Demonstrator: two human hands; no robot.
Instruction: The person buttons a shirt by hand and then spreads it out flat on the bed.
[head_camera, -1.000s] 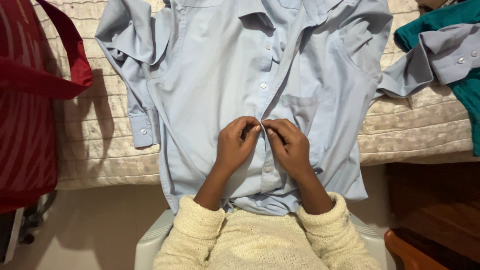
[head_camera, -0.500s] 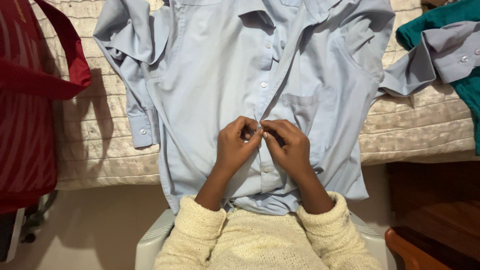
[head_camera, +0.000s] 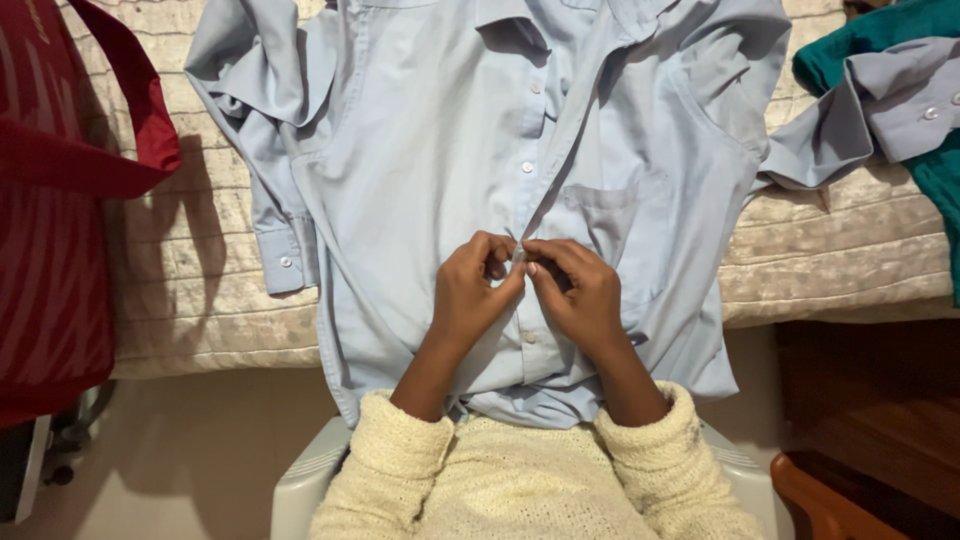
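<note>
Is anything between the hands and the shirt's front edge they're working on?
Nothing visible: the left hand and right hand already pinch the front edge of the light blue cotton button-up shirt directly, fingertips meeting there.

Warm, even light fell from above me, and the picture stayed sharp. The dark red striped fabric bag (head_camera: 50, 230) cast a soft shadow rightward onto the quilted beige bedspread (head_camera: 200, 280).

Red bag (head_camera: 60, 230) crowds left; teal cloth (head_camera: 900, 40) right.

Beige quilted bed (head_camera: 200, 300), pale floor (head_camera: 180, 460), dark wooden furniture (head_camera: 870, 420).
</note>
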